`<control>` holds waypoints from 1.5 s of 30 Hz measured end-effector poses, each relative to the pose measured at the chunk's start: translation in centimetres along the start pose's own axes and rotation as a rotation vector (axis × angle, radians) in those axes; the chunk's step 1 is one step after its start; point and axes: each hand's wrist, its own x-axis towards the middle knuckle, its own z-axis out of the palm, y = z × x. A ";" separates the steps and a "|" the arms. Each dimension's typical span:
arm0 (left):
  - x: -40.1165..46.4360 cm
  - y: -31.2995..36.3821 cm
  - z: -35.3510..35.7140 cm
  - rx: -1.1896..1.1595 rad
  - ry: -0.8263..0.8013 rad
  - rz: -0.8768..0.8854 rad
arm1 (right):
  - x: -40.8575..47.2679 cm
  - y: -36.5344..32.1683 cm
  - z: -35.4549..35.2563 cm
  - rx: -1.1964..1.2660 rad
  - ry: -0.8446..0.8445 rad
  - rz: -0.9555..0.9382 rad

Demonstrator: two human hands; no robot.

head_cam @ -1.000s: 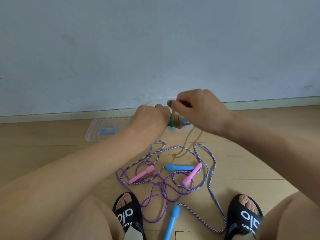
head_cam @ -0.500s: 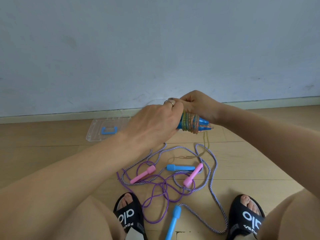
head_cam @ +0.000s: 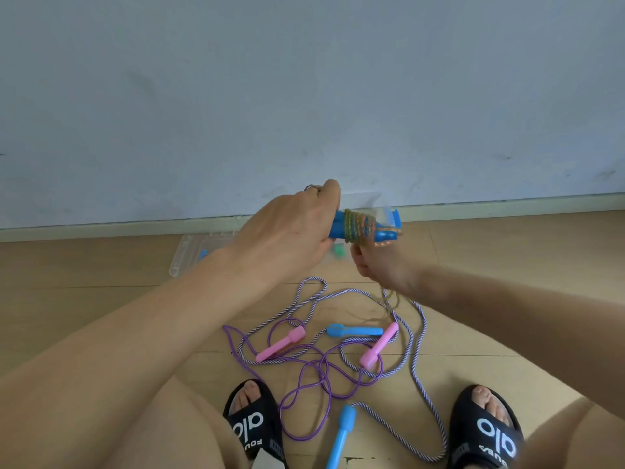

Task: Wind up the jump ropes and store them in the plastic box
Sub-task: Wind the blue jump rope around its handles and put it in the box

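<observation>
Since our right hand (head_cam: 378, 269) swung under the bundle just now, another multicoloured rope coil (head_cam: 360, 227) sits on the blue plastic handles (head_cam: 338, 226) our left hand (head_cam: 287, 231) grips; right pinches the tail, nearly box-ready.

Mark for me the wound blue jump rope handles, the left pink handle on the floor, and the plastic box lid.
wound blue jump rope handles (head_cam: 358, 226), head view, on the rope coils.
left pink handle (head_cam: 280, 343), head view, mid-shaft.
plastic box lid (head_cam: 189, 255), head view, on its clear surface.
</observation>
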 end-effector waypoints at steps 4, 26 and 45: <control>0.8 -1.3 0.6 0.087 0.001 -0.088 | -1.0 0.4 3.3 -0.029 0.024 0.049; 0.1 -0.4 3.6 0.195 -0.074 0.030 | -0.4 -5.8 -3.8 -0.314 0.143 -0.398; 0.1 1.0 2.9 0.166 -0.034 0.098 | -0.1 -5.6 -4.9 -0.120 -0.057 -0.277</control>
